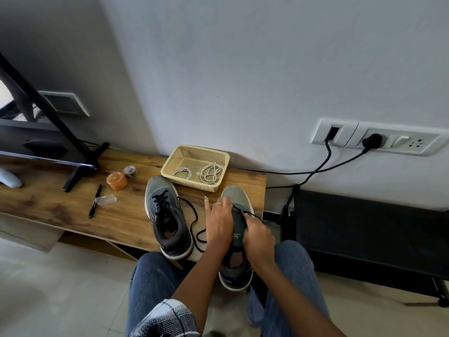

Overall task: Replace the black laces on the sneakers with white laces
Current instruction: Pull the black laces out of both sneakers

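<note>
Two grey sneakers stand on a wooden bench. The left sneaker keeps its black lace, untied, with loose ends trailing to its right. The right sneaker lies under both hands. My left hand rests on its left side, index finger pointing up. My right hand pinches a black lace near the eyelets at the sneaker's right side. Two coiled white laces lie in a beige basket behind the shoes.
On the wooden bench lie a pen, a clear plastic case, an orange jar and a tape roll. A TV stand leg stands at the left. Wall sockets with black cables are at the right.
</note>
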The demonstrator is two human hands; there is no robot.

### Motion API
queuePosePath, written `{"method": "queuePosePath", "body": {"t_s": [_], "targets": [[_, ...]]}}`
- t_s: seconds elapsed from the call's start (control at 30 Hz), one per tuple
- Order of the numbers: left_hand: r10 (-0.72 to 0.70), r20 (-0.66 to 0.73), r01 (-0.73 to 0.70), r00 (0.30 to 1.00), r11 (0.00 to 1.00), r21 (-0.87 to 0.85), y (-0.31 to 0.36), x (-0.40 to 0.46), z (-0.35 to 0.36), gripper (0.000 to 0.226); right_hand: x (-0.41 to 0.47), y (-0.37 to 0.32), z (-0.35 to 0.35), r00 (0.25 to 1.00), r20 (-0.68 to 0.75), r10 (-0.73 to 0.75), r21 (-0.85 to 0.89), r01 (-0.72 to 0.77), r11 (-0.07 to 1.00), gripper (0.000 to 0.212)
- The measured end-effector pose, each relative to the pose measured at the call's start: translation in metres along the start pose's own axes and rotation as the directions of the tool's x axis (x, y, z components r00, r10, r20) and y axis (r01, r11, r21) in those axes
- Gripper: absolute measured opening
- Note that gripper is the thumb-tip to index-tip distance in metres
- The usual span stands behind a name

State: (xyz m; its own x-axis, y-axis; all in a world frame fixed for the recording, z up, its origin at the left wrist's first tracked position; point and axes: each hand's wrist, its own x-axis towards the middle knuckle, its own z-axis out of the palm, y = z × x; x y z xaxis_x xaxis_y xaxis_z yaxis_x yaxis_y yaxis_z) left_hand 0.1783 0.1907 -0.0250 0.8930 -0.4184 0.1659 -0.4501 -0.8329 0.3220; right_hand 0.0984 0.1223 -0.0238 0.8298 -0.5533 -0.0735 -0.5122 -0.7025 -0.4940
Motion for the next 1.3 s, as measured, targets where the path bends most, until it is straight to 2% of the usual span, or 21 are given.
{"method": "queuePosePath", "body": {"t_s": [0.07,0.13,0.17,0.23,0.3,0.33,0.4,0.47,0.5,0.57,0.63,0.77,1.0,1.07,1.17,1.3], "targets": [[-0.184,-0.041,0.169,0.982,0.954,-0.247,-0.002,0.002,-0.004,0.010,0.001,0.001,-0.001,1.000,-0.006,0.003,0.001,-0.003,1.000,0.036],[-0.422,-0.059,0.324,0.905,0.773,-0.546,0.000,-0.001,-0.012,0.013,0.001,0.002,-0.002,1.000,0.000,0.003,0.003,-0.003,1.000,0.037],[-0.515,-0.074,0.360,0.854,0.687,-0.632,0.001,-0.003,-0.015,0.012,0.001,0.002,-0.002,1.000,0.007,0.002,0.005,-0.002,1.000,0.038],[-0.623,-0.075,0.397,0.778,0.582,-0.710,0.005,-0.005,-0.017,0.010,0.000,0.001,-0.003,1.000,0.017,0.001,0.008,-0.001,1.000,0.040],[-0.651,-0.073,0.401,0.756,0.548,-0.734,0.008,-0.005,-0.018,0.007,0.000,0.001,-0.003,1.000,0.019,-0.003,0.000,0.003,1.000,0.040],[-0.634,-0.093,0.388,0.768,0.575,-0.720,0.008,-0.005,-0.018,0.007,0.000,0.001,-0.003,1.000,0.019,0.000,-0.006,0.000,1.000,0.040],[-0.504,-0.221,0.302,0.835,0.755,-0.582,0.005,-0.005,-0.013,0.012,0.001,0.002,-0.003,1.000,0.019,0.008,-0.012,-0.007,1.000,0.038],[-0.270,-0.316,0.176,0.909,0.939,-0.296,-0.001,-0.003,-0.008,0.028,0.001,0.003,-0.003,1.000,0.016,0.008,-0.011,-0.008,1.000,0.039],[-0.134,-0.299,0.090,0.945,0.984,-0.155,-0.003,-0.001,-0.006,0.037,0.000,0.003,-0.002,1.000,0.012,0.009,-0.008,-0.008,1.000,0.039],[0.112,-0.180,-0.103,0.977,0.993,0.063,-0.005,-0.001,-0.004,0.047,0.000,0.003,-0.002,1.000,-0.002,0.011,0.001,-0.011,1.000,0.037],[0.241,-0.052,-0.227,0.969,0.954,0.198,-0.006,-0.002,-0.001,0.047,-0.001,0.001,0.000,1.000,-0.020,0.005,0.012,-0.005,1.000,0.031],[0.210,0.025,-0.209,0.977,0.941,0.266,-0.009,0.001,0.001,0.047,-0.002,0.000,0.000,1.000,-0.022,0.002,-0.001,-0.002,1.000,0.032],[0.218,-0.044,-0.199,0.975,0.942,0.272,-0.007,0.002,0.007,0.028,-0.001,0.001,-0.001,1.000,0.013,0.008,-0.028,-0.008,1.000,0.039],[0.196,-0.058,-0.175,0.979,0.950,0.258,-0.006,0.003,0.010,0.028,-0.001,0.001,-0.002,1.000,0.012,0.008,-0.028,-0.008,1.000,0.040],[0.131,-0.075,-0.117,0.989,0.979,0.169,-0.002,0.002,0.016,0.023,-0.001,0.001,-0.003,1.000,0.016,0.005,-0.022,-0.004,1.000,0.039],[-0.032,-0.128,0.030,0.991,0.999,-0.020,0.001,-0.001,0.016,0.007,-0.002,0.001,-0.006,1.000,0.030,-0.003,-0.018,0.003,1.000,0.038]]}}
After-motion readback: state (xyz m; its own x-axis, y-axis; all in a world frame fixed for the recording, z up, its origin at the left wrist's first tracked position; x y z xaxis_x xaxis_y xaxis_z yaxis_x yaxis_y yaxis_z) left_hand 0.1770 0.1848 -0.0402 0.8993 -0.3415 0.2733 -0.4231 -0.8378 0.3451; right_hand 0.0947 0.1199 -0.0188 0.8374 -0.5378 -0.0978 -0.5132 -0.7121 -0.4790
